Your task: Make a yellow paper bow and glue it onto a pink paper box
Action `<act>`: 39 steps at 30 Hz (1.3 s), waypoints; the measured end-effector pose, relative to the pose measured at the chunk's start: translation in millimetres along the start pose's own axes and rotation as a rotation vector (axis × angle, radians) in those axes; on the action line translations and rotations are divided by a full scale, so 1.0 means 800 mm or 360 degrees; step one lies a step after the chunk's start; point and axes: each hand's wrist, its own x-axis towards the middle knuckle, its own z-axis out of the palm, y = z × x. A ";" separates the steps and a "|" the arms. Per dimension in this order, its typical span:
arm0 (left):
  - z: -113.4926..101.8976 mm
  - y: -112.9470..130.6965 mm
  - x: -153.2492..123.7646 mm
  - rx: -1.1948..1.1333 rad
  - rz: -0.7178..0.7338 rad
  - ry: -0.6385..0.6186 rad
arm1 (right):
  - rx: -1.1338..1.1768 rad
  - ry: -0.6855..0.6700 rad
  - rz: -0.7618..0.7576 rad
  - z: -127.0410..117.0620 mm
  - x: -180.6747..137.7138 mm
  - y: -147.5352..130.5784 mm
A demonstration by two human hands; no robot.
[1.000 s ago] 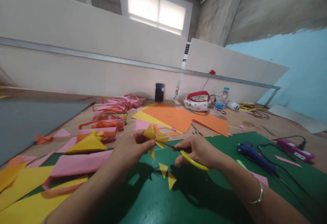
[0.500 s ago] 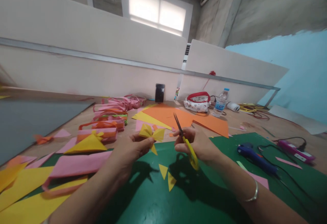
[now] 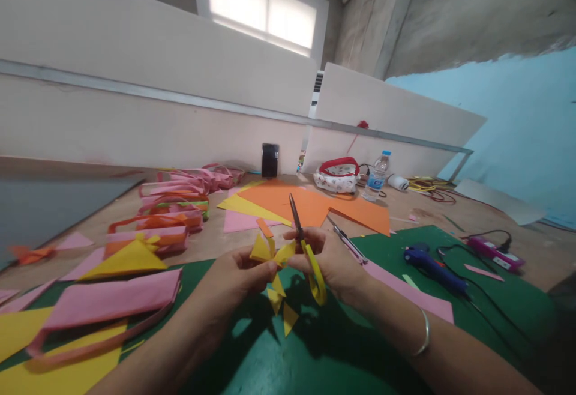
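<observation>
A yellow bow (image 3: pixel 263 248) of felt-like sheet is pinched in the fingers of my left hand (image 3: pixel 245 272), its tail hanging downward. My right hand (image 3: pixel 335 263) holds yellow-handled scissors (image 3: pixel 315 272), their dark blades pointing up and away from me. The right thumb reaches the bow's right loop and seems to touch it. Below the hands, small yellow triangles (image 3: pixel 290 318) lie on the green cutting mat (image 3: pixel 252 359).
Pink bags (image 3: pixel 112 296) and yellow pieces (image 3: pixel 121 260) lie at left. Orange sheets (image 3: pixel 279 200), a phone (image 3: pixel 270 161), a pouch (image 3: pixel 336 177) and a water bottle (image 3: pixel 377 177) stand behind. At right are a craft knife (image 3: pixel 348 242), a blue glue gun (image 3: pixel 434 272) and a purple power strip (image 3: pixel 495 254).
My right hand has moved left with the scissors, and its thumb now meets the bow. The left hand still grips the bow. The view has shifted slightly right, uncovering the craft knife.
</observation>
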 end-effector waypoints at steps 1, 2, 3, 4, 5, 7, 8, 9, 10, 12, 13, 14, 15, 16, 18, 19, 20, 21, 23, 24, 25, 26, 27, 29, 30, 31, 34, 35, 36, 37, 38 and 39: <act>0.000 0.000 0.000 0.0005 -0.0013 -0.0007 | 0.0000 -0.0013 0.0004 0.000 0.000 -0.001; 0.000 0.000 -0.001 0.0005 -0.0026 -0.0013 | -0.0001 -0.0021 0.0005 0.000 0.000 -0.001; 0.000 0.001 -0.001 0.0000 -0.0039 -0.0016 | -0.0003 -0.0026 0.0005 -0.001 0.000 -0.002; 0.000 0.002 -0.002 -0.0006 -0.0054 -0.0015 | -0.0005 -0.0024 0.0005 -0.001 0.000 -0.002; 0.000 0.004 -0.003 -0.0013 -0.0069 -0.0010 | 0.0000 -0.0017 0.0004 -0.002 0.000 -0.002; 0.000 0.007 -0.006 -0.0023 -0.0103 0.0012 | 0.0002 -0.0016 0.0006 -0.003 0.000 -0.003; 0.000 0.008 -0.006 -0.0026 -0.0118 0.0021 | 0.0000 -0.0023 0.0005 -0.004 0.000 -0.003; -0.001 0.009 -0.007 -0.0031 -0.0132 0.0022 | -0.0006 -0.0033 0.0003 -0.004 0.000 -0.003; -0.001 0.009 -0.007 -0.0038 -0.0142 0.0019 | -0.0019 -0.0039 0.0002 -0.005 0.000 -0.003; -0.001 0.010 -0.007 -0.0049 -0.0156 0.0006 | -0.0047 -0.0039 0.0007 -0.005 0.000 -0.003; -0.001 0.009 -0.006 -0.0052 -0.0160 0.0004 | -0.0054 -0.0032 0.0012 -0.005 0.000 -0.004; -0.001 0.009 -0.006 -0.0053 -0.0163 0.0005 | -0.0058 -0.0024 0.0019 -0.005 0.000 -0.004; -0.001 0.010 -0.006 -0.0057 -0.0166 0.0004 | -0.0059 -0.0015 0.0027 -0.004 0.000 -0.004; 0.000 0.010 -0.006 -0.0060 -0.0167 0.0000 | -0.0061 -0.0010 0.0035 -0.004 0.000 -0.004; 0.000 0.010 -0.007 -0.0071 -0.0167 -0.0012 | -0.0061 -0.0007 0.0051 -0.003 0.000 -0.004; 0.000 0.010 -0.008 -0.0077 -0.0171 -0.0014 | -0.0058 -0.0009 0.0056 -0.003 0.000 -0.004; -0.001 0.009 -0.008 -0.0080 -0.0174 -0.0012 | -0.0056 -0.0011 0.0054 -0.003 0.000 -0.004; -0.001 0.008 -0.008 -0.0083 -0.0177 -0.0008 | -0.0057 -0.0012 0.0050 -0.003 0.000 -0.004; -0.002 0.007 -0.008 -0.0084 -0.0190 -0.0005 | -0.0070 -0.0013 0.0033 -0.003 -0.001 -0.004; -0.002 0.006 -0.007 -0.0083 -0.0196 -0.0011 | -0.0084 -0.0014 0.0023 -0.003 -0.001 -0.004; -0.002 0.005 -0.006 -0.0085 -0.0199 -0.0021 | -0.0099 -0.0018 0.0015 -0.003 -0.002 -0.005; -0.002 0.004 -0.005 -0.0089 -0.0203 -0.0032 | -0.0112 -0.0019 0.0008 -0.003 -0.002 -0.006; -0.002 0.003 -0.003 -0.0093 -0.0210 -0.0041 | -0.0119 -0.0021 0.0006 -0.003 -0.002 -0.006; -0.003 0.002 -0.002 -0.0105 -0.0214 -0.0052 | -0.0126 -0.0014 0.0018 -0.003 -0.002 -0.006; -0.003 0.002 -0.001 -0.0115 -0.0215 -0.0056 | -0.0124 -0.0003 0.0029 -0.003 -0.001 -0.006; -0.003 0.001 -0.001 -0.0127 -0.0216 -0.0054 | -0.0117 0.0013 0.0037 -0.002 -0.001 -0.005; -0.003 0.003 -0.002 -0.0175 -0.0198 -0.0011 | -0.0065 0.0052 0.0053 -0.003 0.003 0.001; -0.004 0.005 -0.002 -0.0191 -0.0193 0.0017 | -0.0040 0.0063 0.0060 -0.004 0.004 0.003; -0.004 0.007 -0.002 -0.0202 -0.0189 0.0046 | -0.0023 0.0073 0.0065 -0.006 0.006 0.004; -0.005 0.009 -0.002 -0.0205 -0.0189 0.0067 | -0.0026 0.0084 0.0069 -0.009 0.008 0.005; -0.005 0.011 -0.002 -0.0198 -0.0192 0.0076 | -0.0065 0.0091 0.0070 -0.013 0.010 0.004; -0.005 0.014 -0.002 -0.0180 -0.0197 0.0078 | -0.0160 0.0097 0.0056 -0.018 0.012 0.003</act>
